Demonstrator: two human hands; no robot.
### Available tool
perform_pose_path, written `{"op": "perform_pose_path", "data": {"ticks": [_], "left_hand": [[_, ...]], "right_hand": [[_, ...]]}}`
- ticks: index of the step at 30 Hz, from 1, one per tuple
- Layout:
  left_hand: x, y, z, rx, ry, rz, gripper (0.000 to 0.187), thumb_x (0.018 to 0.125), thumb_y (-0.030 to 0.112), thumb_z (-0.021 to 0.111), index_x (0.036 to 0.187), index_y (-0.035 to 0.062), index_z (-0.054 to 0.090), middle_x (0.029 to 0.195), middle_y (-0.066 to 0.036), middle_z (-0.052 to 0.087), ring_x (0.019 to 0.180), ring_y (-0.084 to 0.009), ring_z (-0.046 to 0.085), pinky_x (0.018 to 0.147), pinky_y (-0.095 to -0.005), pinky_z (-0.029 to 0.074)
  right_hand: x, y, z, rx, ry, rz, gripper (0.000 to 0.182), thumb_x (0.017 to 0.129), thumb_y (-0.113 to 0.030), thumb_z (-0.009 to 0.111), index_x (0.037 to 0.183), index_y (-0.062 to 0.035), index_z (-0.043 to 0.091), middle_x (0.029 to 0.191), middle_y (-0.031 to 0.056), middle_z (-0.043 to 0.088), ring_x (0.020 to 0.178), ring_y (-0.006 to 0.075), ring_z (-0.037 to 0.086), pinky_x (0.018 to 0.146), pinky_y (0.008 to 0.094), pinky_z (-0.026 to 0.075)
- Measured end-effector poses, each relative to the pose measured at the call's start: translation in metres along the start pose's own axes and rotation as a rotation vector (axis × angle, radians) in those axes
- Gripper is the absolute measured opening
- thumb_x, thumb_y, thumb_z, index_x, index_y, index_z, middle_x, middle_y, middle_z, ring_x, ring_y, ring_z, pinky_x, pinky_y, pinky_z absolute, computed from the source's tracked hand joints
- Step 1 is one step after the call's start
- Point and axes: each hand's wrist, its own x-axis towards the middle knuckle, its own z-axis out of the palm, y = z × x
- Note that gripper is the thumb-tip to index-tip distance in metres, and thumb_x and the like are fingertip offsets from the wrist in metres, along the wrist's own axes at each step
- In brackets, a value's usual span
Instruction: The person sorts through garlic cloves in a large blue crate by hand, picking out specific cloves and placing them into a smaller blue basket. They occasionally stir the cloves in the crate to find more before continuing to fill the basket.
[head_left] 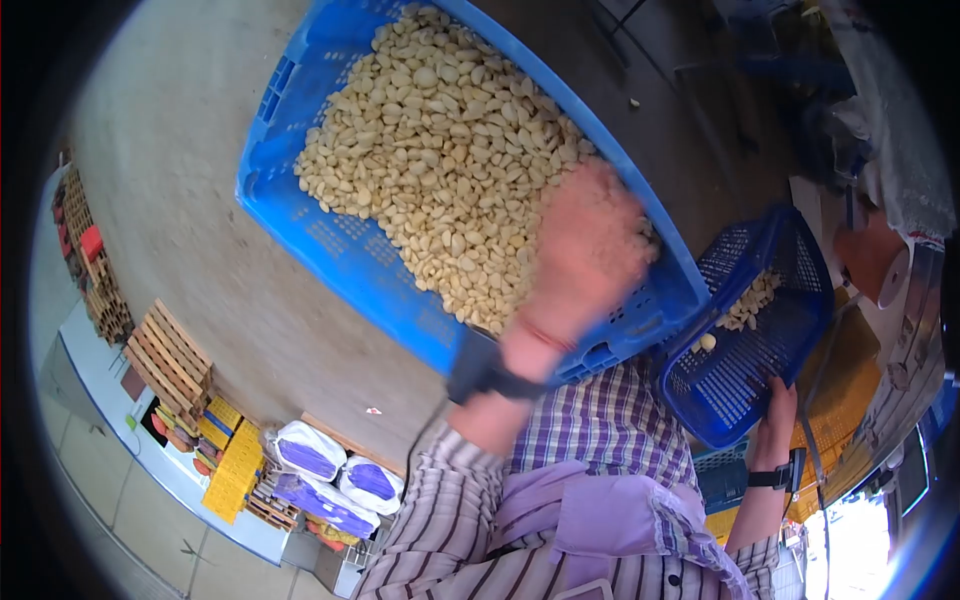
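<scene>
My left hand reaches into a large blue plastic crate and touches the peeled garlic cloves heaped in it. That hand is smeared by motion, and its fingers are partly hidden among the cloves. Closed around the near rim of a smaller dark blue basket is my right hand. The basket tilts beside the crate's right end, with a small pile of garlic cloves inside. One pale clove lies apart from that pile.
Wooden pallets and a yellow crate stand at the left. White-and-purple wrapped bundles are stacked at lower left. An orange-yellow crate is beyond the basket. A stray clove lies on the dark floor.
</scene>
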Motion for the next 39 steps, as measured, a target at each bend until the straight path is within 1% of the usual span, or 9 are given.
{"op": "perform_pose_path", "data": {"ticks": [1, 4, 9, 17, 24, 27, 32, 36, 39], "left_hand": [[-0.017, -0.049, 0.008, -0.502, 0.371, -0.403, 0.031, 0.082, 0.011, 0.062, 0.111, 0.0028, 0.058, 0.123, -0.015, 0.052, 0.114, -0.0299, 0.048, 0.101, -0.036, 0.035], [-0.007, -0.207, -0.044, -0.19, 0.83, -0.496, 0.03, 0.087, 0.013, 0.059, 0.111, -0.0035, 0.056, 0.116, -0.017, 0.056, 0.108, -0.0293, 0.052, 0.097, -0.0366, 0.039], [0.039, -0.3, -0.032, -0.031, 0.818, -0.686, 0.03, 0.088, 0.024, 0.058, 0.108, 0.0015, 0.059, 0.099, -0.013, 0.064, 0.09, -0.021, 0.059, 0.081, -0.0322, 0.046], [-0.021, -0.166, 0.043, 0.029, 0.003, -0.035, 0.02, 0.082, 0.029, 0.06, 0.086, 0.0115, 0.068, 0.127, -0.018, 0.051, 0.118, -0.0361, 0.047, 0.097, -0.0414, 0.041], [-0.065, -0.131, -0.03, 0.063, -0.728, -0.443, 0.025, 0.078, 0.037, 0.065, 0.091, 0.0164, 0.072, 0.123, -0.011, 0.058, 0.109, -0.0305, 0.057, 0.089, -0.0378, 0.048], [-0.049, -0.186, -0.045, 0.378, 0.021, -0.65, 0.039, 0.08, 0.04, 0.066, 0.102, 0.0084, 0.067, 0.095, -0.013, 0.067, 0.083, -0.0318, 0.065, 0.071, -0.0366, 0.052], [-0.012, -0.27, -0.025, 0.245, 0.114, -0.802, 0.039, 0.079, 0.031, 0.068, 0.102, 0.0002, 0.063, 0.076, -0.017, 0.066, 0.072, -0.0319, 0.065, 0.065, -0.0387, 0.051], [-0.006, -0.267, -0.018, -0.024, 0.251, -0.846, 0.031, 0.08, 0.021, 0.07, 0.101, -0.0004, 0.061, 0.078, -0.009, 0.066, 0.054, -0.0143, 0.061, 0.049, -0.027, 0.048], [-0.019, -0.239, -0.018, -0.679, 0.527, -1.058, 0.028, 0.089, 0.021, 0.061, 0.108, 0.001, 0.059, 0.088, -0.004, 0.061, 0.057, -0.0116, 0.057, 0.046, -0.0234, 0.046]], "right_hand": [[-0.002, -0.005, 0.001, -0.028, -0.014, 0.013, 0.039, 0.085, -0.005, 0.046, 0.123, 0.0046, 0.048, 0.114, 0.0146, 0.059, 0.098, 0.0217, 0.059, 0.085, 0.0302, 0.048], [0.004, 0.0, -0.002, -0.061, 0.012, -0.033, 0.039, 0.085, -0.005, 0.046, 0.123, 0.0044, 0.049, 0.114, 0.0142, 0.059, 0.099, 0.0216, 0.059, 0.086, 0.0305, 0.048], [0.006, 0.006, 0.0, 0.009, 0.0, -0.033, 0.039, 0.084, -0.005, 0.047, 0.123, 0.0038, 0.05, 0.115, 0.0134, 0.059, 0.099, 0.0214, 0.059, 0.087, 0.0308, 0.047], [0.003, -0.002, 0.001, -0.003, 0.002, 0.014, 0.041, 0.081, -0.002, 0.047, 0.122, 0.0038, 0.051, 0.112, 0.0137, 0.06, 0.097, 0.0221, 0.06, 0.084, 0.0306, 0.048], [0.007, -0.002, -0.006, -0.095, 0.049, -0.034, 0.04, 0.083, -0.003, 0.045, 0.121, 0.0047, 0.05, 0.115, 0.0142, 0.059, 0.098, 0.0223, 0.06, 0.086, 0.0295, 0.048], [0.003, -0.008, 0.002, -0.098, 0.026, -0.007, 0.04, 0.083, -0.004, 0.044, 0.122, 0.0047, 0.05, 0.116, 0.014, 0.059, 0.098, 0.0218, 0.06, 0.086, 0.0292, 0.047], [0.003, -0.007, 0.0, -0.068, 0.018, 0.002, 0.037, 0.083, -0.003, 0.046, 0.118, 0.0044, 0.053, 0.112, 0.0121, 0.061, 0.097, 0.0202, 0.06, 0.085, 0.029, 0.047], [0.004, -0.001, -0.001, -0.033, 0.033, -0.01, 0.034, 0.083, -0.003, 0.048, 0.115, 0.0042, 0.055, 0.11, 0.011, 0.062, 0.096, 0.0196, 0.06, 0.084, 0.0286, 0.047], [0.006, 0.005, -0.004, -0.002, 0.046, -0.022, 0.032, 0.083, -0.003, 0.05, 0.114, 0.0038, 0.057, 0.108, 0.0105, 0.063, 0.093, 0.019, 0.061, 0.083, 0.0282, 0.047]]}}
